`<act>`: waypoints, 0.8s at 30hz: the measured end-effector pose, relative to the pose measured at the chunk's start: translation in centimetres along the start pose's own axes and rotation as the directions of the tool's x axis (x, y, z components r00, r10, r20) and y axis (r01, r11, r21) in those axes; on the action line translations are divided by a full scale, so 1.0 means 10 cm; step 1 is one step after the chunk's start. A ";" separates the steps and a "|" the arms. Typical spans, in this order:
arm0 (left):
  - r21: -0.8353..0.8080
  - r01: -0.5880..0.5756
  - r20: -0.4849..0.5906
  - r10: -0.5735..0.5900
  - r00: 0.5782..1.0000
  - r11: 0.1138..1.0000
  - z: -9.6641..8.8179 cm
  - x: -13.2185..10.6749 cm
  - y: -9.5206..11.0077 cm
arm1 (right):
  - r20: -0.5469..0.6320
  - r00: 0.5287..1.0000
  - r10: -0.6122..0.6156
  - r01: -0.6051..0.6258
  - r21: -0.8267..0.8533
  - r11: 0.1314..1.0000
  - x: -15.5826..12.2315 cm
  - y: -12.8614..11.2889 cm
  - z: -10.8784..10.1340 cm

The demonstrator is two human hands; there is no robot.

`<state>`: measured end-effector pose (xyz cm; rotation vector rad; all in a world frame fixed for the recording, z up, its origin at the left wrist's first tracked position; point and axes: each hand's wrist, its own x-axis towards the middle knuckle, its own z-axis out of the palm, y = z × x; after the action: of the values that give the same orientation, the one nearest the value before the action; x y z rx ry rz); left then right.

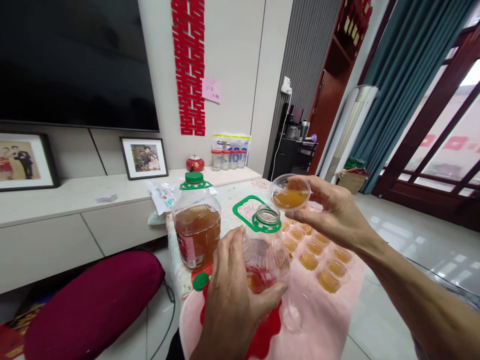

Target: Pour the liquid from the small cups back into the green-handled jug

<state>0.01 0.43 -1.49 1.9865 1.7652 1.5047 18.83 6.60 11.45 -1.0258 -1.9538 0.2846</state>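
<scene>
My left hand (234, 295) is wrapped round the body of a clear plastic jug (267, 245) with an open mouth and a green handle ring; a little amber liquid sits at its bottom. My right hand (333, 210) pinches a small clear cup (290, 192) of amber liquid, tilted just above and to the right of the jug's mouth. Several more filled small cups (318, 255) stand in rows on the pink cloth to the right. A second jug (197, 225), capped green and about half full of amber liquid, stands behind on the left. A loose green cap (200, 281) lies near my left hand.
The small table (330, 320) has a pink cloth and a red mat (268, 330) under the jug. A maroon cushion (93, 300) lies on the floor at left. A white cabinet (75, 215) carries photo frames, a red pot and jars. Tiled floor stretches to the right.
</scene>
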 end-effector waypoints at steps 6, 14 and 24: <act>0.002 -0.010 0.003 0.010 1.000 1.000 -0.02 0.01 0.00 | 0.010 0.994 -0.112 0.112 -0.111 0.987 0.05 0.05 -0.01; -0.048 0.073 0.048 -0.070 0.996 0.996 -0.04 0.02 0.02 | 0.013 0.980 -0.199 0.199 -0.163 0.966 0.06 0.01 -0.03; -0.040 0.069 0.055 -0.067 0.996 0.997 -0.04 0.03 0.03 | 0.038 0.964 -0.262 0.263 -0.268 0.927 0.08 -0.04 -0.06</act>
<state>-0.13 0.38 -0.96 1.9081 1.7476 1.4424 18.88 6.81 12.56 -0.9159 -2.1438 -0.1366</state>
